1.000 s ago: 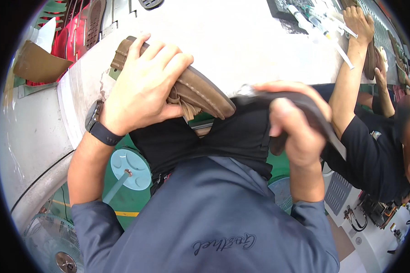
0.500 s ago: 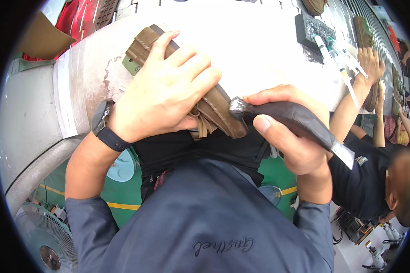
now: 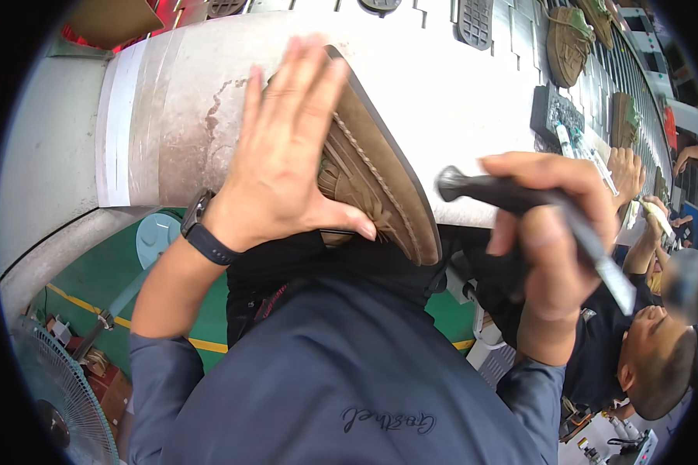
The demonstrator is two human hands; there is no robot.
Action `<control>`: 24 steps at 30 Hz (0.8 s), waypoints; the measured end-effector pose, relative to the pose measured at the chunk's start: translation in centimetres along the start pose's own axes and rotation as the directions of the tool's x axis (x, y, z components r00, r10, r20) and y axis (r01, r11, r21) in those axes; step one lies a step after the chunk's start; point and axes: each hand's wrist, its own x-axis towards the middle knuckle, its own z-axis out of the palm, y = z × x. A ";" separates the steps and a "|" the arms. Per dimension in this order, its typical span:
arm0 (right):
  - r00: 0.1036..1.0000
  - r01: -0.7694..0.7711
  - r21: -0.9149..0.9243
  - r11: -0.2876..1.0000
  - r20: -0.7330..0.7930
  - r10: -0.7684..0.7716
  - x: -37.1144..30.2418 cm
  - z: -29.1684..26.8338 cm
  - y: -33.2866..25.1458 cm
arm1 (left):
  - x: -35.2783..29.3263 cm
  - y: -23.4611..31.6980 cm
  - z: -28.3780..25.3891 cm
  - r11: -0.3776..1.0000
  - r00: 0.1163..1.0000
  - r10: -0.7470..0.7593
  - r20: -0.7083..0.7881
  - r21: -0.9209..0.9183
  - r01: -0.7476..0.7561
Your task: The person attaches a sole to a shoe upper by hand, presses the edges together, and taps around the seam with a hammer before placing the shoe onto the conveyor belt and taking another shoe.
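Observation:
A brown moccasin-style shoe (image 3: 395,182) with a laced bow and stitched edge lies at a slant over the near edge of the white work surface, its toe toward me. My left hand (image 3: 275,174) lies across its upper, fingers stretched out and slightly blurred, thumb apart near the bow. The heel part is mostly hidden under those fingers. To the right, my right hand (image 3: 554,256) is closed around a shoemaker's hammer (image 3: 504,194) with a dark handle, a rounded metal head and a flat blade at the other end. The hammer head is held apart from the shoe.
Syringes (image 3: 589,159) lie beside a black block (image 3: 554,112) at the right. Behind are a shoe sole (image 3: 475,22) and another brown shoe (image 3: 568,46) on a slatted conveyor. A co-worker (image 3: 651,349) sits close on my right. A fan (image 3: 62,403) stands low left.
My left hand has straightened its fingers from a curled grip on the shoe. The shoe's toe has shifted slightly right and nearer. The hammer has moved right, away from the shoe.

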 end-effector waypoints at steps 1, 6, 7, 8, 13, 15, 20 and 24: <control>0.997 0.060 0.024 0.998 -0.058 -0.058 0.2 -0.5 0.3 | -0.6 -0.5 0.2 0.992 0.989 -0.120 -0.088 -0.044 0.116; 0.936 0.312 0.316 0.896 -0.262 -0.234 1.9 -1.0 0.5 | -0.8 -0.6 1.0 0.982 0.982 -0.141 -0.122 -0.140 0.124; 0.950 0.281 0.260 0.924 -0.213 -0.229 2.1 -0.7 1.2 | -0.4 -0.3 1.0 0.982 0.983 -0.144 -0.116 -0.138 0.128; 0.993 0.058 0.210 0.976 -0.108 -0.036 2.8 1.6 0.9 | -0.4 -0.2 1.0 0.982 0.983 -0.150 -0.106 -0.129 0.136; 0.982 -0.182 -0.012 0.983 0.047 0.183 5.0 4.2 -0.7 | -1.4 -0.8 1.2 0.972 0.979 -0.160 -0.125 -0.192 0.135; 0.999 -0.014 0.178 0.984 -0.047 0.023 5.7 3.5 -0.2 | -1.1 -1.0 1.2 0.971 0.977 -0.159 -0.141 -0.203 0.128; 0.981 -0.196 0.057 0.979 0.021 0.195 7.8 5.0 0.6 | -1.0 -1.1 0.9 0.973 0.985 -0.146 -0.097 -0.195 0.125; 0.979 -0.202 0.488 0.849 0.073 0.192 8.0 4.5 4.4 | -1.3 -1.2 0.7 0.974 0.985 -0.158 -0.065 -0.177 0.144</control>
